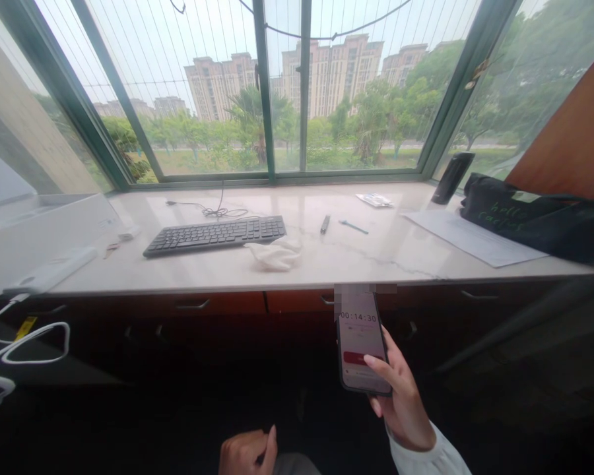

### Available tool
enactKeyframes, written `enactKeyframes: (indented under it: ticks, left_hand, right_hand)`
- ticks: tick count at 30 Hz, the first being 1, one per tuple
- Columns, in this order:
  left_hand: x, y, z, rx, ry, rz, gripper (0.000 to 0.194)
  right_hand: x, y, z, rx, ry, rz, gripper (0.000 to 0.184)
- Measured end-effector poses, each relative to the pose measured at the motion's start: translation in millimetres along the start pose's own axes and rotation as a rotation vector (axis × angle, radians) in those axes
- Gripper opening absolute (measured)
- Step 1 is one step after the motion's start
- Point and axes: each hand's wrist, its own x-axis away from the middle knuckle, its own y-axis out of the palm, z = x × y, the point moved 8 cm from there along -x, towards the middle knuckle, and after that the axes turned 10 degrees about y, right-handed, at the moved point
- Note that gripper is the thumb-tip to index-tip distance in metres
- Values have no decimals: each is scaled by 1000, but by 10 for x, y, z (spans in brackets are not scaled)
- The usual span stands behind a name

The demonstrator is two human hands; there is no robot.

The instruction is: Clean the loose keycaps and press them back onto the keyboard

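Observation:
My right hand [400, 389] is wrapped round a smartphone [359, 340] held upright in front of the counter's edge. The phone's screen reads 00:14:30, and my thumb lies over the red button low on it. A white sleeve covers that wrist. At the bottom of the view, my left hand [247, 452] is curled closed with its thumb pointing up. Nothing shows in it, and its lower part is cut off by the frame. On the counter, the nearest things are a crumpled white cloth [276, 254], a black keyboard [218, 235] and a small dark pen-like tool [325, 224].
A thin blue stick [353, 227] and a small white packet [375, 200] lie on the pale counter [327, 264]. To the right are paper sheets [475, 237], a dark bag [534, 218] and a black cylinder [453, 178]. At left stands a white box [54, 224], with white cables [34, 359] hanging below.

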Motion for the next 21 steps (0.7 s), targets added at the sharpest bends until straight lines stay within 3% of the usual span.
enactKeyframes:
  ticks: [14, 21]
  left_hand:
    - [1, -14, -30, 2, 2, 42, 50]
    - [38, 28, -64, -12, -12, 38, 51]
  right_hand:
    - [16, -3, -18, 42, 9, 73, 92]
    - [8, -140, -108, 45, -26, 127, 85]
